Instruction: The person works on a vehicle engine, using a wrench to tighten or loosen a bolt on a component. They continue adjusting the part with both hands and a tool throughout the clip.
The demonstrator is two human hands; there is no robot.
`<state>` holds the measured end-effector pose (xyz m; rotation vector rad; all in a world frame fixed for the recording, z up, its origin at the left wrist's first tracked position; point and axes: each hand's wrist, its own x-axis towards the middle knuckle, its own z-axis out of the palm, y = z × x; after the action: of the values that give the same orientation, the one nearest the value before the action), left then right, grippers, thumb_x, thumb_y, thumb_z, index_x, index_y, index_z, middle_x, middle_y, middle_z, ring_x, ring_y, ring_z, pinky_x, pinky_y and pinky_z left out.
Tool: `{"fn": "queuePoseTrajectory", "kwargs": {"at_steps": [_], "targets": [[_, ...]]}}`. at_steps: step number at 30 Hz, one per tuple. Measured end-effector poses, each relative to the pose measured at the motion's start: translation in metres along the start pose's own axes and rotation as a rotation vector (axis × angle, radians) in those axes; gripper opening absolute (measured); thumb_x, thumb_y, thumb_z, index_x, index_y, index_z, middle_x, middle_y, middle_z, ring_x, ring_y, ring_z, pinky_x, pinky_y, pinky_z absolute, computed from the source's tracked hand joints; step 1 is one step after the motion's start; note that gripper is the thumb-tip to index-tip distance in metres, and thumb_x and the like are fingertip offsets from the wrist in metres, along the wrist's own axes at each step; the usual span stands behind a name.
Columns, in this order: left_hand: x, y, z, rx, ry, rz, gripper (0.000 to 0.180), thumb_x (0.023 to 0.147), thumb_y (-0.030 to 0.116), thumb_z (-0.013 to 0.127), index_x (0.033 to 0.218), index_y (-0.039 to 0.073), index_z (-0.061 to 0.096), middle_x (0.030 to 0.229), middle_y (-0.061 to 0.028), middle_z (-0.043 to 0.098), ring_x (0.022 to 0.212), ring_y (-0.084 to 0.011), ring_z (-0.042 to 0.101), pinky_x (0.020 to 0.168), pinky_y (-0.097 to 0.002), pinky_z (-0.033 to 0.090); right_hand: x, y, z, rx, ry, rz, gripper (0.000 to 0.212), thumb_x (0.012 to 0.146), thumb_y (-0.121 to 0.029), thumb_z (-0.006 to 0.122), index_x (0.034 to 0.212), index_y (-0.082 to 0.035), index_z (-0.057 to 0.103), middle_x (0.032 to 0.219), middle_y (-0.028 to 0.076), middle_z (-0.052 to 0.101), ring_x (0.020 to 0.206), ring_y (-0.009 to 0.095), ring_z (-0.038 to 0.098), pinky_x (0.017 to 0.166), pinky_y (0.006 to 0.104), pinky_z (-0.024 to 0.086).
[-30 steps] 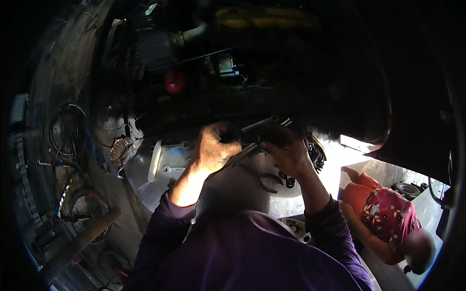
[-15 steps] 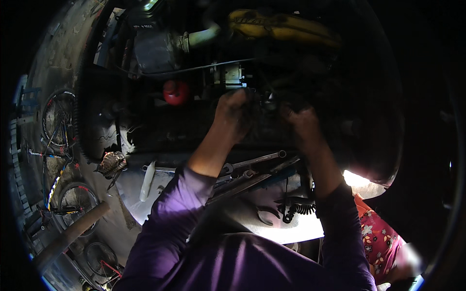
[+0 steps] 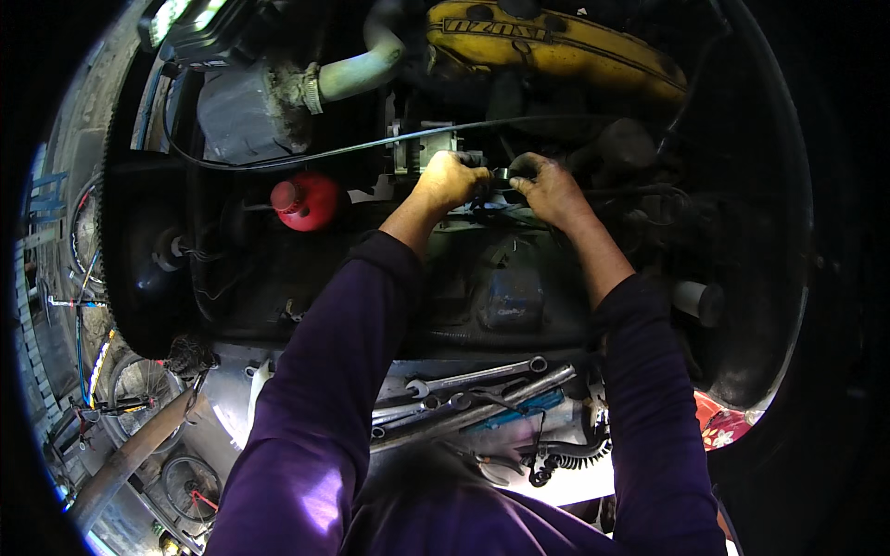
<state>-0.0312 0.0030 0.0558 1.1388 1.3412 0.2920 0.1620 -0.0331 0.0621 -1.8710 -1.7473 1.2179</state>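
Inside an engine bay, my left hand [image 3: 449, 182] is closed in a pinch beside a pale metal engine part [image 3: 425, 146]. What its fingertips hold, dark and small, I cannot make out. Close by on the right, my right hand [image 3: 554, 193] has thumb and fingers pinched at a small shiny metal piece [image 3: 502, 174], which sits in the gap between both hands. A thin cable [image 3: 357, 147] arcs across just beyond my hands. Farther off lies a yellow engine cover [image 3: 556, 46].
Left of my hands is a red rounded container [image 3: 306, 201]; beyond it, a grey box [image 3: 246, 111] joins a pale hose [image 3: 362, 76]. Nearer me, spanners [image 3: 477, 375], a metal bar [image 3: 482, 408] and a coiled black cord [image 3: 570, 454] lie on the front panel. Bicycles [image 3: 139, 389] stand at left.
The view has shifted and the engine bay looks brighter. My hands have come closer together, and the shiny piece between them now shows more plainly.
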Motion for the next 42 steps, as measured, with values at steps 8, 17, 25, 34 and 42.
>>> {"fn": "queuePoseTrajectory", "kwargs": {"at_steps": [8,17,25,34,42], "targets": [[0.031,-0.019,0.006,0.787,0.0,0.249,0.02,0.088,0.029,0.063,0.103,0.021,0.074,0.095,-0.0139,0.071,0.087,-0.0321,0.07,0.081,-0.0394,0.055,0.005,0.012,0.008,-0.063,-0.046,-0.027,0.026,0.091,-0.019,0.066,0.112,-0.006,0.064,0.107,0.019,0.069,0.103,0.037,0.065,0.089,0.0439,0.05],[0.042,-0.031,0.007,-0.507,0.042,-0.001,0.014,0.087,0.013,0.066,0.09,0.0,0.07,0.077,-0.0099,0.069,0.064,-0.0183,0.066,0.056,-0.0298,0.051,0.016,0.031,0.01,0.046,0.02,0.016,0.024,0.089,-0.019,0.067,0.108,-0.006,0.063,0.103,0.019,0.069,0.098,0.037,0.065,0.086,0.0427,0.05],[0.049,-0.039,0.012,0.43,0.241,0.211,0.022,0.07,0.017,0.079,0.083,0.001,0.072,0.075,-0.0077,0.07,0.068,-0.0167,0.062,0.066,-0.032,0.051,0.016,0.031,0.014,-0.016,-0.003,-0.004,0.023,0.087,-0.018,0.068,0.105,-0.005,0.063,0.105,0.021,0.068,0.103,0.038,0.064,0.088,0.0448,0.05],[0.039,-0.031,0.022,-0.213,0.188,0.123,0.017,0.076,0.019,0.069,0.079,0.002,0.065,0.069,-0.0055,0.061,0.06,-0.0154,0.056,0.055,-0.0317,0.047,0.024,0.035,0.018,0.199,-0.082,-0.107,0.021,0.087,-0.016,0.069,0.104,-0.004,0.064,0.096,0.017,0.069,0.093,0.027,0.065,0.084,0.0395,0.049],[0.042,-0.064,0.0,0.048,-0.042,0.027,0.015,0.082,0.019,0.071,0.082,0.005,0.067,0.078,-0.0057,0.066,0.068,-0.0171,0.058,0.061,-0.0319,0.048,0.026,0.056,0.007,-0.12,-0.017,0.017,0.033,0.084,-0.025,0.072,0.106,-0.002,0.065,0.1,0.019,0.071,0.095,0.035,0.067,0.084,0.042,0.051]]}}
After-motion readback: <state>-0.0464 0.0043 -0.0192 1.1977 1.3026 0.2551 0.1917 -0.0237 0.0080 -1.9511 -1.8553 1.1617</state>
